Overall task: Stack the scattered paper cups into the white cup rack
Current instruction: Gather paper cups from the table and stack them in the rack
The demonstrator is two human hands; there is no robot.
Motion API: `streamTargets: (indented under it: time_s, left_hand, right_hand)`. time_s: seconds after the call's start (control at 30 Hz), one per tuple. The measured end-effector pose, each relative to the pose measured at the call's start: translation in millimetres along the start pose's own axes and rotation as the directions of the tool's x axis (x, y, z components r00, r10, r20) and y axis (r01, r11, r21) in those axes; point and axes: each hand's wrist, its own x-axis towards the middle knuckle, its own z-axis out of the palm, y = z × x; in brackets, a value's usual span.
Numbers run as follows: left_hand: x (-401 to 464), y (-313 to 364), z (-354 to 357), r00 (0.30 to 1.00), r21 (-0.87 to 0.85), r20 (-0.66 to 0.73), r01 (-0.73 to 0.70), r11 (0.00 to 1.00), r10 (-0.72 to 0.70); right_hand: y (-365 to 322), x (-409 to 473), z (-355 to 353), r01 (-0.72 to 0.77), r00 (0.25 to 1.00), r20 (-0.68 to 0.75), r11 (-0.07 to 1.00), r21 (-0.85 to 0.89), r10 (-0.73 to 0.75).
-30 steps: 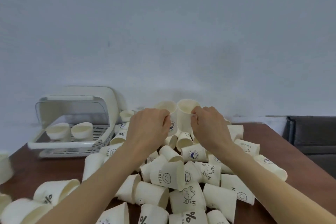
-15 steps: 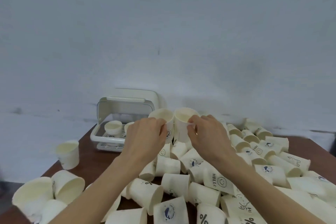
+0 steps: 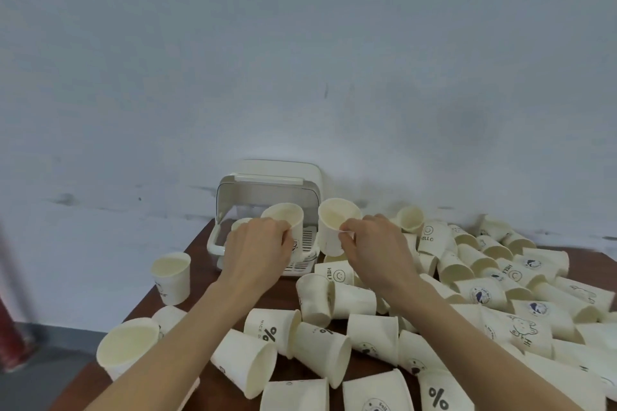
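Note:
My left hand grips an upright paper cup by its side, just in front of the white cup rack. My right hand pinches the rim of a second upright cup beside it, to the right of the rack's opening. The rack stands at the table's far left with its lid raised; one cup inside shows behind my left hand. Several cream paper cups lie scattered over the brown table.
An upright cup stands near the table's left edge, and a larger one stands closer to me. The table's left edge drops to a grey floor. A white wall rises right behind the table.
My view has swung left, so the rack now sits at centre. Both hands, each holding its cup, have moved closer to the rack's opening.

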Motion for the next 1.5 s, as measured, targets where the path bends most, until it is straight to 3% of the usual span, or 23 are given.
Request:
streamTargets:
  time_s: [0.33,0.8,1.2,1.5]
  left_hand:
    - [-2,-41,8,0.98,-0.006,-0.009,0.196,0.981,-0.196]
    - [35,-78,36,0.973,0.014,-0.027,0.23,0.973,-0.23]
    - [71,-110,63,0.977,0.055,-0.101,0.193,0.98,-0.186]
    - [83,-117,98,0.987,0.086,0.011,0.156,0.984,-0.158]
  right_hand:
    - [-25,20,38,-0.007,0.997,0.076,0.999,-0.035,0.01]
    - [-42,84,105,0.022,1.0,-0.008,1.0,-0.008,-0.022]
    - [-40,92,165,0.086,0.97,0.237,0.985,-0.15,-0.048]
    - [-42,78,177,0.093,0.944,0.327,0.988,-0.122,-0.048]
